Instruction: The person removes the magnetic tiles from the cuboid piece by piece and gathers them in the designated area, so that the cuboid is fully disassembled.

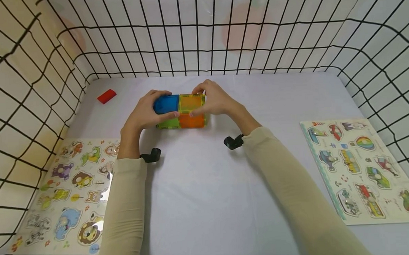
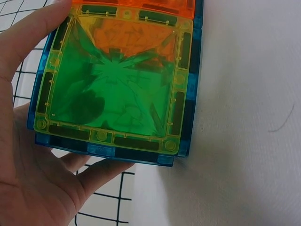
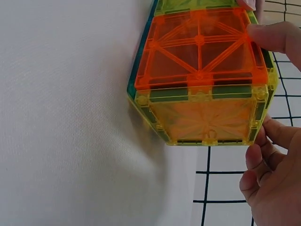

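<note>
A box of see-through magnetic tiles lies lengthwise on the white tabletop, with a blue tile [image 1: 167, 104] and a yellow-orange tile [image 1: 191, 102] on top. Its near side shows a green tile [image 1: 168, 123] and an orange tile [image 1: 192, 121]. My left hand [image 1: 143, 111] grips the left end, thumb along the near top edge and fingers at the far side. At the right end my right hand [image 1: 216, 99] holds the box the same way. Yellow-framed tiles close both ends: the left end tile [image 2: 113, 89] looks green and orange, the right end tile [image 3: 209, 120] orange.
A small red piece [image 1: 106, 96] lies at the back left. An animal picture board [image 1: 70, 190] is at the left, partly under the left sleeve, and a vehicle picture board [image 1: 360, 166] at the right. Black wire mesh [image 1: 197, 49] fences the back and sides.
</note>
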Demonstrator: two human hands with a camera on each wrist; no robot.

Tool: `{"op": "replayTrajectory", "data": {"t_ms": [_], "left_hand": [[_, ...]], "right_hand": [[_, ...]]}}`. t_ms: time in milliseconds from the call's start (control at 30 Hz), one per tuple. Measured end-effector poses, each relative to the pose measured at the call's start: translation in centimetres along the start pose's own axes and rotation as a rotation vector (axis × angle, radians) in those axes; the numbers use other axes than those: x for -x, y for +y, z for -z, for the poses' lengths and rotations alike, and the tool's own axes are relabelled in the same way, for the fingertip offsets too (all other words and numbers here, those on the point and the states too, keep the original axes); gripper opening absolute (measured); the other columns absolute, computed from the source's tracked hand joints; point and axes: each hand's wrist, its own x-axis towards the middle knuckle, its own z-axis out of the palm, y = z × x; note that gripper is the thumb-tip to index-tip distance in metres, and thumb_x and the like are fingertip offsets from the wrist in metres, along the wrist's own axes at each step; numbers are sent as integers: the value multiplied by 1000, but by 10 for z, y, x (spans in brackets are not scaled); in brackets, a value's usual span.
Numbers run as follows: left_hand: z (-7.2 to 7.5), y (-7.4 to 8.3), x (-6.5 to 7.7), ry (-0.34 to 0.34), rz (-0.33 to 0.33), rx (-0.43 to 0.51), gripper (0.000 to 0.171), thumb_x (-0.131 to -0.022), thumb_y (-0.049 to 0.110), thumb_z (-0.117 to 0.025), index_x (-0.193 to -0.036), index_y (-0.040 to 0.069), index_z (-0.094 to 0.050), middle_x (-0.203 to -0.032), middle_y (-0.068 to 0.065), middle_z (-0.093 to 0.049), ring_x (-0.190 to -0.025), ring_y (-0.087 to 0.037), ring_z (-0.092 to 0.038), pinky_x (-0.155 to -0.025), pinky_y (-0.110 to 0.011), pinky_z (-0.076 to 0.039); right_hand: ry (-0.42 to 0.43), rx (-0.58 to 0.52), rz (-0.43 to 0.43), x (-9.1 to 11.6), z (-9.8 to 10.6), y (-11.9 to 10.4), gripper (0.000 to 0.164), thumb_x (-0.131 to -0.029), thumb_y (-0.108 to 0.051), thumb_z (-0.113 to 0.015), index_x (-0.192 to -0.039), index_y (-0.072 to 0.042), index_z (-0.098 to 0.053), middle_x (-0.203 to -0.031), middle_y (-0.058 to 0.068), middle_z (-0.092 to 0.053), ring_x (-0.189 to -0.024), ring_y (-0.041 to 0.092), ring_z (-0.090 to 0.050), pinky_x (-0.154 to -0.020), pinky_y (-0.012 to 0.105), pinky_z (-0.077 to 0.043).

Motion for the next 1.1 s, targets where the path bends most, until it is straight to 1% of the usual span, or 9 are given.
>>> {"op": "replayTrajectory", "data": {"t_ms": [167, 367, 433, 567, 667, 900, 1100], "left_hand": [[-2, -1, 2, -3, 8, 2, 87, -79, 66, -76, -151, 27, -48, -156, -10, -43, -139, -40, -42, -110, -65, -46], [-3, -4, 2, -5, 6, 7, 87, -78, 66, -76, -151, 28, -48, -157, -9, -43, -139, -39, -42, -110, -64, -46], [-4, -4, 3, -5, 5, 10, 86, -78, 65, -76, -151, 28, -48, -157, -9, -43, -139, -39, -42, -110, -64, -46], [-4, -2, 4, -16, 2, 14, 85, -79, 65, -76, -151, 30, -48, -157, -9, -43, -139, -40, -42, -110, -65, -45], [-5, -2, 3, -11, -8, 16, 85, -79, 64, -76, -151, 29, -48, -156, -10, -43, -139, -40, -42, -110, -65, -46], [-4, -3, 2, 1, -19, 18, 84, -79, 63, -76, -151, 27, -49, -155, -10, -44, -139, -40, -42, -111, -66, -45], [-2, -5, 1, 1, -19, 24, 83, -79, 61, -77, -150, 30, -49, -156, -10, -44, -139, -41, -42, -111, -66, -45]], "right_hand": [[-3, -20, -35, -2, -3, 0, 71, -73, -45, -87, -131, -14, -62, -126, 7, -51, -118, 24, -43, -100, 42, -46], [27, -26, -31, 0, -7, 2, 69, -70, -45, -89, -127, -14, -63, -123, 6, -53, -116, 24, -45, -98, 41, -47], [34, -25, -32, 0, -8, 3, 69, -70, -45, -89, -127, -14, -63, -124, 6, -53, -116, 24, -45, -99, 41, -47], [34, -39, -66, 3, -9, 4, 71, -70, -46, -89, -128, -15, -61, -127, 6, -53, -119, 23, -45, -103, 42, -48], [39, -53, -77, 5, -10, 5, 73, -69, -46, -90, -129, -15, -60, -129, 6, -53, -119, 24, -45, -104, 42, -48], [73, -45, -34, 5, -9, 5, 79, -69, -46, -90, -133, -14, -57, -127, 8, -53, -117, 24, -45, -100, 41, -48], [125, -13, 54, 7, -9, 6, 77, -69, -46, -87, -134, -14, -62, -124, 6, -52, -114, 24, -46, -97, 39, -47]]}}
